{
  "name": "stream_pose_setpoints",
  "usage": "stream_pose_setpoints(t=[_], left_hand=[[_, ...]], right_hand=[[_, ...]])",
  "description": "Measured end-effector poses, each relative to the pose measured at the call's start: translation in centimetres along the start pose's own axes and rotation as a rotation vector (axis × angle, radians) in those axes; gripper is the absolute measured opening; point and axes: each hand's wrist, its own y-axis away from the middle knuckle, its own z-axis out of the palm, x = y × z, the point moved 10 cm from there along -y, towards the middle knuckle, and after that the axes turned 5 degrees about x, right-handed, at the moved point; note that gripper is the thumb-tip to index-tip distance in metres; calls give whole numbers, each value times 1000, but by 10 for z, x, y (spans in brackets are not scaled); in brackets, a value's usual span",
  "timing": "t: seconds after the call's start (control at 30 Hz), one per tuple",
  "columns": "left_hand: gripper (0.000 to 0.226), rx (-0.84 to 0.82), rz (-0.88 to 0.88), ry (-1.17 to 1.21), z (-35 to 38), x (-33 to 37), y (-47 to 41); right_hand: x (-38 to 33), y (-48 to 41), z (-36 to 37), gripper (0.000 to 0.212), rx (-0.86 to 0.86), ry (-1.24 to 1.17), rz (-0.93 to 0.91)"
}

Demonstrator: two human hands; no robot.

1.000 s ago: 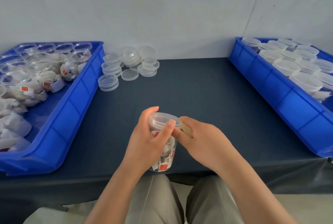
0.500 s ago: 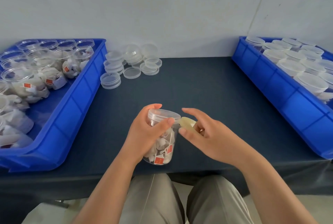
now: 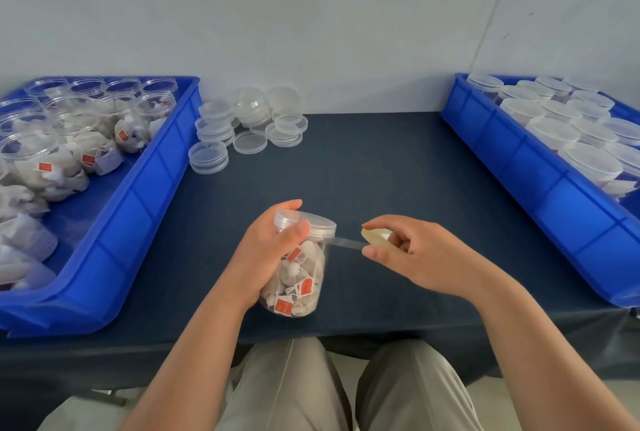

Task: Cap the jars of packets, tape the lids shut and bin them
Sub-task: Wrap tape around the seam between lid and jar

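Jar [image 3: 301,288] of packets, lid [image 3: 311,221] on, is held tilted over the counter's [image 3: 381,170] near edge, our left hand [image 3: 263,257] wrapped round its body. From the lid's rim a tape strip [image 3: 346,242] runs rightward, nearly level, to the roll [image 3: 375,234] pinched in our right hand [image 3: 426,257]. We judge that winding it round the seam comes next.

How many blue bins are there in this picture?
2. The left bin, at the left edge of view, holds uncapped jars; the right bin, at the right edge, holds capped jars. No others show.
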Motion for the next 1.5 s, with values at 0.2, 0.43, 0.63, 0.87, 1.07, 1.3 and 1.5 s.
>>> stream_pose_setpoints(t=[0.2, 0.43, 0.63, 0.87, 1.07, 1.3, 1.5], left_hand=[[100, -26, -43, 128, -7, -14, 2], [97, -194, -21, 288, 7, -17, 2], [90, -338, -36, 347, 21, -18, 4], [60, -401, 13, 206, 22, -8, 11], [76, -183, 54, 59, 1, -7, 4], [57, 17, 65, -200, 0, 6, 24], [82, 151, 139, -294, 9, 25, 31]], right_hand=[[-12, -11, 12, 52, -12, -17, -46], [-26, -19, 26, 44, -85, 16, -82], [-39, -20, 37, 58, -113, -8, -91], [-48, -14, 47, 69, -201, -16, -123], [-51, -5, 37, 56, -107, -104, -147], [-41, 2, 28, 52, 80, -160, -37], [-57, 11, 26, 67, 115, -114, -64]])
